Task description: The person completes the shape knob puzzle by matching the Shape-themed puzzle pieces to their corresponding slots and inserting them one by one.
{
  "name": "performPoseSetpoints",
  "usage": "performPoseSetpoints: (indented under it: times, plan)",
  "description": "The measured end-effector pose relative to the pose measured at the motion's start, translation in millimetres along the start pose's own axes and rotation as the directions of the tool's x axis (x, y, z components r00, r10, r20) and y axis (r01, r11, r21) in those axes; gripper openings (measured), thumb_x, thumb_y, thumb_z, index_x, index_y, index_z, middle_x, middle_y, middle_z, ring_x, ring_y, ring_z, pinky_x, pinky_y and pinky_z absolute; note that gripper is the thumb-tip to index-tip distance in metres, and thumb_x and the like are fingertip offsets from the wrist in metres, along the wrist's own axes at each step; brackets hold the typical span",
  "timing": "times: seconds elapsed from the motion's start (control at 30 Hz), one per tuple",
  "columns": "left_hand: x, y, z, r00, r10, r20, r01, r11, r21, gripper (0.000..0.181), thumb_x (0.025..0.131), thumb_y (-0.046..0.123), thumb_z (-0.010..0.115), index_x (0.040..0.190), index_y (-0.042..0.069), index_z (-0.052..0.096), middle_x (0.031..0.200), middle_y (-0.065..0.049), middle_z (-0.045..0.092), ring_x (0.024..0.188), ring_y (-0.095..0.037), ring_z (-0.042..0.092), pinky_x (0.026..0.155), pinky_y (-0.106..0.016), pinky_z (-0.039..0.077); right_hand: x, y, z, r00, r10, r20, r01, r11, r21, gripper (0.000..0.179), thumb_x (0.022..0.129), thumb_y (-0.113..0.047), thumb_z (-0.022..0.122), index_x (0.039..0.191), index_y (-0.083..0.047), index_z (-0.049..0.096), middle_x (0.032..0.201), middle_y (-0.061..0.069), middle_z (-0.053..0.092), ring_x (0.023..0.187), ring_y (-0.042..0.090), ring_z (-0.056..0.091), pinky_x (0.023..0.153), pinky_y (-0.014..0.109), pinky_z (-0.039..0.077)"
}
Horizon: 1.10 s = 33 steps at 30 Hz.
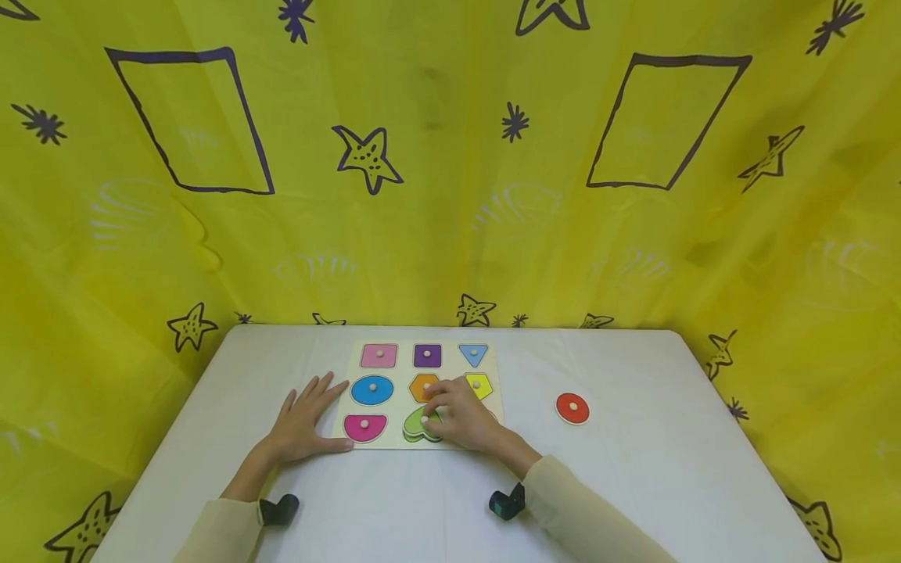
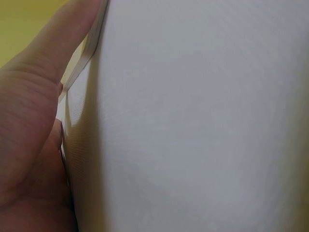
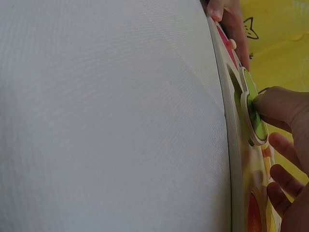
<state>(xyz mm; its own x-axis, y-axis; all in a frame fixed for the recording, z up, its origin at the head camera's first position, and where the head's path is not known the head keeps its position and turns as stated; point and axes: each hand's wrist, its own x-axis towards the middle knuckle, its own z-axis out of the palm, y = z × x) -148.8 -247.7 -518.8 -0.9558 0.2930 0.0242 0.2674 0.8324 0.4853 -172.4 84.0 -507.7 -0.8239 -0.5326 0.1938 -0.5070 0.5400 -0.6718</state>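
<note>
A wooden knob puzzle board (image 1: 397,403) lies on the table. My right hand (image 1: 464,414) pinches the knob of a green heart puzzle piece (image 1: 414,424) between thumb and finger. In the right wrist view the heart piece (image 3: 255,113) is lifted and tilted just above its green recess, the other fingers loosely bent. Spread out at the board's left edge, my left hand (image 1: 303,422) has its thumb at the near left corner. Beside it sit the magenta half-circle piece (image 1: 365,428) and the blue oval piece (image 1: 372,389) in the board.
Right of the board lies a red round piece (image 1: 572,408) with a knob, loose on the white table (image 1: 633,485). The far row holds a pink rectangle (image 1: 369,358), a purple square (image 1: 418,361) and a blue triangle (image 1: 473,361). A yellow patterned curtain (image 1: 436,234) surrounds the table.
</note>
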Motion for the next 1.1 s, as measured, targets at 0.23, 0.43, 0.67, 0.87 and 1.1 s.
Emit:
performPoseSetpoints:
  times: [0.23,0.43,0.67,0.87,1.1]
  plan:
    - [1.4,1.1,-0.4,1.0,-0.01,0.016,0.01,1.0,0.002,0.108,0.072,0.063,0.083,0.158,0.014,0.041,0.166,-0.024,0.025,0.153,-0.049,0.012,0.118,-0.074,-0.001,-0.8,4.3,4.0,1.0,-0.003,-0.007,0.003,1.0,-0.027,0.005,0.088,-0.021,0.082,0.086,-0.017,0.079,0.126,-0.003,0.068,0.112,0.018,0.048,0.097,0.041,0.043]
    - [1.5,0.4,-0.2,1.0,-0.008,0.015,0.008,1.0,0.0,0.108,0.072,0.062,0.083,0.158,0.015,0.04,0.166,-0.023,0.025,0.153,-0.049,0.012,0.118,-0.073,-0.001,-1.1,5.6,5.7,0.999,-0.041,-0.007,0.04,0.998,-0.05,0.004,0.085,-0.018,0.083,0.084,-0.017,0.079,0.125,-0.002,0.068,0.114,0.02,0.049,0.1,0.043,0.042]
    - [1.4,0.2,-0.3,1.0,0.0,0.005,0.0,1.0,0.002,0.107,0.072,0.061,0.084,0.158,0.014,0.041,0.165,-0.024,0.026,0.153,-0.05,0.013,0.117,-0.074,0.001,-2.1,5.7,6.3,0.999,-0.04,0.003,0.04,0.996,-0.074,0.007,0.084,-0.019,0.084,0.081,-0.021,0.078,0.125,-0.003,0.068,0.116,0.02,0.048,0.1,0.043,0.042]
    - [1.2,1.4,-0.6,1.0,-0.005,0.009,0.005,1.0,0.002,0.107,0.071,0.062,0.084,0.157,0.014,0.042,0.165,-0.024,0.026,0.153,-0.049,0.013,0.118,-0.074,0.001,-2.7,6.2,6.3,0.999,-0.036,0.016,0.038,0.995,-0.091,0.006,0.085,-0.019,0.083,0.083,-0.022,0.078,0.127,-0.002,0.067,0.117,0.02,0.048,0.099,0.043,0.043]
    - [2.2,-1.4,1.0,1.0,-0.009,0.012,0.009,1.0,0.007,0.107,0.071,0.062,0.084,0.158,0.015,0.041,0.166,-0.023,0.026,0.153,-0.049,0.012,0.118,-0.074,0.0,-3.0,6.8,6.3,0.999,-0.028,0.031,0.031,0.995,-0.093,0.005,0.086,-0.019,0.082,0.085,-0.023,0.078,0.128,-0.003,0.066,0.119,0.02,0.047,0.099,0.043,0.042]
